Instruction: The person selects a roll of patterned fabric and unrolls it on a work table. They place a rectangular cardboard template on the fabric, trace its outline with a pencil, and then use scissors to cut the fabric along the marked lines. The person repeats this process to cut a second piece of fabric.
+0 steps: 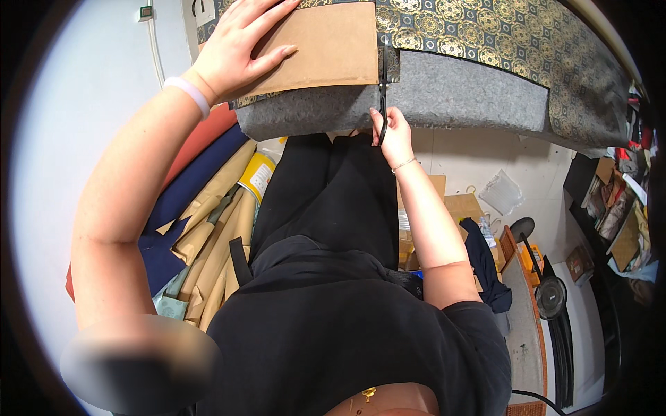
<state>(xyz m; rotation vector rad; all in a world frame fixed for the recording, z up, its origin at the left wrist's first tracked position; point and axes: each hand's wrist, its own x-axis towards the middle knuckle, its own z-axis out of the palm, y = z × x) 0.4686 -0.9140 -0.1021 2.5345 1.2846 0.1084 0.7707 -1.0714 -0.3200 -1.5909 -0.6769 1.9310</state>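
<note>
My left hand (236, 52) lies flat with fingers apart on a brown cardboard sheet (333, 48), holding it down near its left end. Under the sheet is dark fabric with a gold and blue-grey medallion pattern (479, 28). My right hand (397, 137) grips black scissors (383, 93) by the handles, blades pointing away from me along the sheet's right edge. A small flap of the fabric shows just right of the blades. I cannot tell how far apart the blades are.
Grey felt (465, 87) covers the work surface's near edge. Rolls of cloth or leather (201, 215) lean at the left by a yellow tub (258, 173). Cardboard boxes (461, 206), a clear plastic bag (502, 192) and a black round-based stand (551, 297) are at the right.
</note>
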